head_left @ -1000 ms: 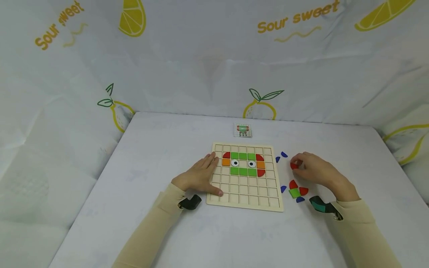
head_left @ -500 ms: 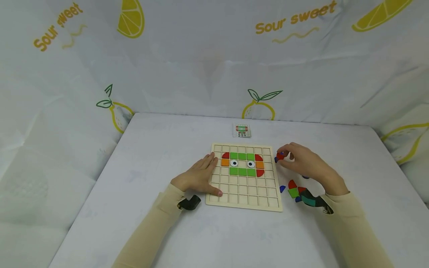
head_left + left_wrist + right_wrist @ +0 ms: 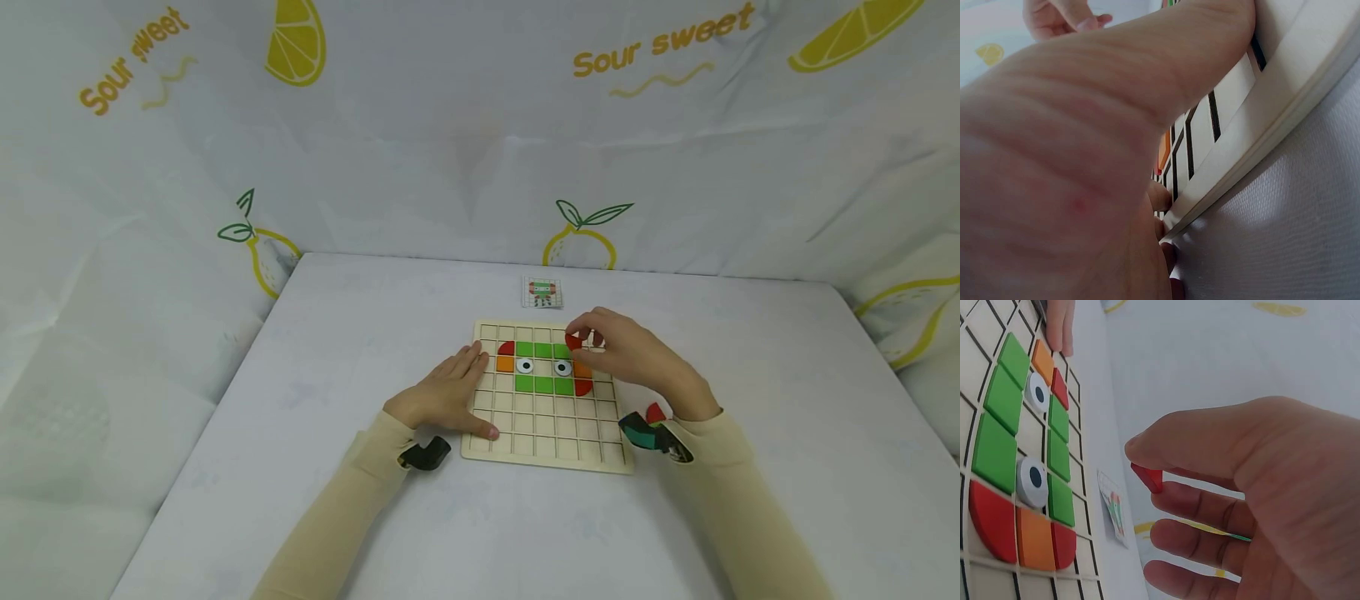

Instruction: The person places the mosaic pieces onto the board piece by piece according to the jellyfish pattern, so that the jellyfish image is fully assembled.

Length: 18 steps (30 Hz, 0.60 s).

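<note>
In the head view the left hand (image 3: 444, 398) lies with spread fingers over the left edge of the gridded wooden board (image 3: 525, 448). The right hand (image 3: 637, 354) is above the board's upper right part, pinching a red piece (image 3: 573, 342) between thumb and forefinger; the right wrist view shows this red piece (image 3: 1149, 477) held clear of the board. On the board sit green squares (image 3: 544, 384), orange squares (image 3: 506, 363), two eye pieces (image 3: 525, 366) and red rounded pieces (image 3: 583, 387). The right hand partly covers the board's upper right corner.
A small picture card (image 3: 542, 292) lies behind the board. Right of the board, a red piece (image 3: 656, 412) shows beside the right wrist, with a bit of green; the right arm hides the area around them. A printed white cloth hangs behind the table.
The right hand has moved left from the loose pieces at the right to above the board, carrying the red piece. The left hand has stayed in place.
</note>
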Each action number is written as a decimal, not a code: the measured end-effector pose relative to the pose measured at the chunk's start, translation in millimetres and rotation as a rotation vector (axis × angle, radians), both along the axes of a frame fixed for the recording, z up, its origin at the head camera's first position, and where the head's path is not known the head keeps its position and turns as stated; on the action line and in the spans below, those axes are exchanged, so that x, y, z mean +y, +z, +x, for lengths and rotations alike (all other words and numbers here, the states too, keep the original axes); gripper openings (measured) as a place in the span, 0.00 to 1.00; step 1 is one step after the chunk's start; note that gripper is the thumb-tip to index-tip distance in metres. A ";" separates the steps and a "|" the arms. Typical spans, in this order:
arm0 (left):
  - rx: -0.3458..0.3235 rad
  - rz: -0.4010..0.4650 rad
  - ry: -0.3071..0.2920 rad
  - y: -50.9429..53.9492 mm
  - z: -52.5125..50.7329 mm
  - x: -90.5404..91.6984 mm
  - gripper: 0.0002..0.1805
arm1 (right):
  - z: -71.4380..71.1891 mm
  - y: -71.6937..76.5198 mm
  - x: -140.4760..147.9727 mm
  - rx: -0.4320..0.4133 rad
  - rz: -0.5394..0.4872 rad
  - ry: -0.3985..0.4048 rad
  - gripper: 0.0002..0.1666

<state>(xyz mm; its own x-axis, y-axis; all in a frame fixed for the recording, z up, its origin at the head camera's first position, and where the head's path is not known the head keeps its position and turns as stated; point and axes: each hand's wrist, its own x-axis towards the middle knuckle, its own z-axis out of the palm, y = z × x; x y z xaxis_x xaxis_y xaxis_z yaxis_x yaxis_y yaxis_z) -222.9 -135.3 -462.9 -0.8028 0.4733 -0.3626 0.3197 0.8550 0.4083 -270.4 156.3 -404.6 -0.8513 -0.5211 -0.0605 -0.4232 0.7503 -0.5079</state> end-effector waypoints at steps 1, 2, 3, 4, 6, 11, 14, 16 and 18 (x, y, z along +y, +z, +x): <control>0.003 0.001 -0.001 0.1 0.0 -0.2 0.69 | -0.5 -0.3 -3.9 -0.005 -0.005 0.007 0.17; 0.004 -0.003 -0.003 0.2 0.0 -0.2 0.69 | -0.9 -0.7 -7.5 -0.003 -0.009 0.019 0.17; 0.005 -0.008 -0.005 0.2 0.0 -0.2 0.69 | -1.2 -1.3 -11.2 -0.004 -0.012 0.027 0.16; 0.006 -0.009 -0.008 0.3 -0.1 -0.2 0.69 | -1.5 -1.8 -14.8 -0.006 -0.015 0.034 0.16; 0.007 -0.009 -0.011 0.6 -0.4 -0.1 0.69 | -1.9 -2.8 -21.8 -0.010 -0.026 0.049 0.16; 0.006 -0.006 -0.012 0.4 -1.3 0.5 0.69 | -1.2 -6.8 -37.9 -0.015 -0.031 0.078 0.17; 0.007 -0.017 -0.015 0.3 -1.4 0.4 0.69 | 0.0 -11.1 -46.4 -0.017 -0.016 0.099 0.18; 0.012 -0.020 -0.019 0.9 -1.1 -0.1 0.68 | 1.3 -14.5 -52.0 -0.024 -0.002 0.114 0.18; 0.014 -0.026 -0.027 1.7 -0.9 -0.7 0.68 | 2.5 -18.0 -57.4 -0.031 0.010 0.127 0.17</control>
<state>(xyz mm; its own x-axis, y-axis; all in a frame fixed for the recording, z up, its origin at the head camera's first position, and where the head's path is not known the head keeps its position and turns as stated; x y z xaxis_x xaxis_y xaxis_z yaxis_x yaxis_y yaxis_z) -223.7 -136.0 -461.2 -0.7953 0.4851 -0.3636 0.3482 0.8565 0.3810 -267.9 98.9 -422.6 -0.7762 -0.6238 -0.0916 -0.4994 0.6970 -0.5145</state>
